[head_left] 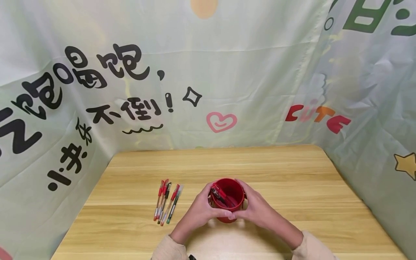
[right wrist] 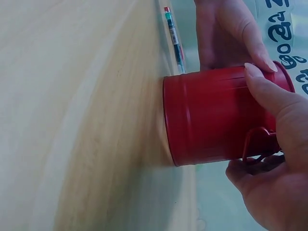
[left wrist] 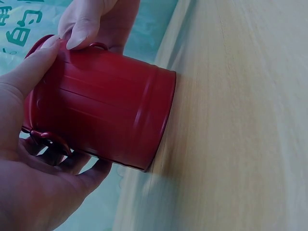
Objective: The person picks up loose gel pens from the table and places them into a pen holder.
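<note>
A red metal bucket (head_left: 227,219) with small side handles stands upright in the middle of the head view. My left hand (head_left: 200,208) grips its left side and my right hand (head_left: 258,208) its right side. Both thumbs lie along the near side close to the rim, their tips almost meeting. Inside the bucket lean pens (head_left: 220,193), one red-capped and one dark-capped; their lower ends are hard to make out. In the left wrist view, fingers curl around the bucket near a handle (left wrist: 54,139). Whether its base touches the tabletop I cannot tell for sure.
Several gel pens (head_left: 167,204) with red, black and green parts lie side by side on the wooden table (head_left: 279,169), left of the bucket. A printed cloth (head_left: 253,79) hangs around the table's back and sides.
</note>
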{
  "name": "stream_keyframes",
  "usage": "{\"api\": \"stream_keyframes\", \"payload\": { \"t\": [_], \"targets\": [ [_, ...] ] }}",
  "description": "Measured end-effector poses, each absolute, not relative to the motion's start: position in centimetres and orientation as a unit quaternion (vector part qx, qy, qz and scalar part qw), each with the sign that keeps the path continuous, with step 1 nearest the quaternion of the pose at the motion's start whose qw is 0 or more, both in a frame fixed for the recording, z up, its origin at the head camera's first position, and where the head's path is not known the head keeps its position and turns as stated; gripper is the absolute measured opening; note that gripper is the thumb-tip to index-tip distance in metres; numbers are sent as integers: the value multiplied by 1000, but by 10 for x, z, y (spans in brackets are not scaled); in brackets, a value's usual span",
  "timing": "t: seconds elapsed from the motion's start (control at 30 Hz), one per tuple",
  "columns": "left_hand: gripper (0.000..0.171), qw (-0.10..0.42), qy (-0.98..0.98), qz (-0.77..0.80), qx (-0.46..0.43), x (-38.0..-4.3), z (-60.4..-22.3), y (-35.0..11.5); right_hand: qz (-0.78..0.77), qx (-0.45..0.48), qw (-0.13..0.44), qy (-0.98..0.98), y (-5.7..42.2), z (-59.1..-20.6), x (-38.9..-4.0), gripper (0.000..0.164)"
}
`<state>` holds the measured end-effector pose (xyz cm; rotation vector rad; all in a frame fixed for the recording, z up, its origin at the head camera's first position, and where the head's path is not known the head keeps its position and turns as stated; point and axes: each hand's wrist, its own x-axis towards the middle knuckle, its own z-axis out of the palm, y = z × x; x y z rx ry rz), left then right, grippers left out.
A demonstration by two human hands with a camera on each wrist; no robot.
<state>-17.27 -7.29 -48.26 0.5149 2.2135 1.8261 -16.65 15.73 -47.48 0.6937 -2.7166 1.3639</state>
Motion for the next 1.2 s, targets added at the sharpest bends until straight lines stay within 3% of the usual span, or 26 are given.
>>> {"api": "stream_keyframes", "payload": {
  "t": [0.77,1.2],
  "targets": [
    [93,112,768,610,162,-173,-483,-74,500,230,-21,-835,156,-483,-164,93],
    [96,118,788,581,166,-174,-475,-73,475,235,-8,-848,157,-482,-159,95]
  ]
}}
